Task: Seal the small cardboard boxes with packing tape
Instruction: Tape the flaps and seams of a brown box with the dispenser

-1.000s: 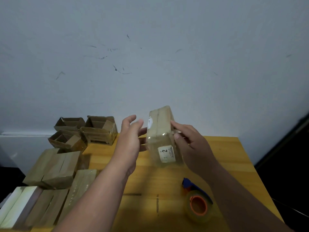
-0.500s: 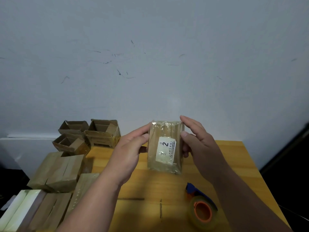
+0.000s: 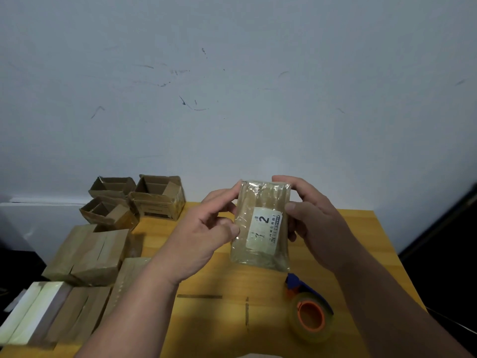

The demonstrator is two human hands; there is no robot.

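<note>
A: What are the hands doing?

B: Both are gripping the small tape-wrapped cardboard box with the white label marked "2" (image 3: 260, 226). The left hand (image 3: 206, 233) is pinching its left edge, thumb on the front face and fingers curling behind. The right hand (image 3: 315, 226) is clasping its right edge, thumb on the front and fingertips (image 3: 281, 180) curling over the top corner.

A: And where is that box sitting?

B: It is standing upright in the air above the yellow wooden worktop (image 3: 361, 244), label facing the camera, with the pale scuffed wall (image 3: 232, 86) rising behind it.

A: Where is the tape?

B: The clear packing tape roll with the orange core in its blue dispenser (image 3: 309, 316) is lying on the worktop below the held box and slightly to its right, under the right forearm.

A: Anything else near the held box?

B: To its left, at the far edge of the worktop, three open brown cardboard boxes (image 3: 157, 197) are clustering together with their flaps up. Nearer than those, still left of the held box, several closed flat brown cardboard boxes (image 3: 90, 254) are lying side by side, and at the near left corner one pale, whitish box (image 3: 31, 311) is lying next to them.
</note>
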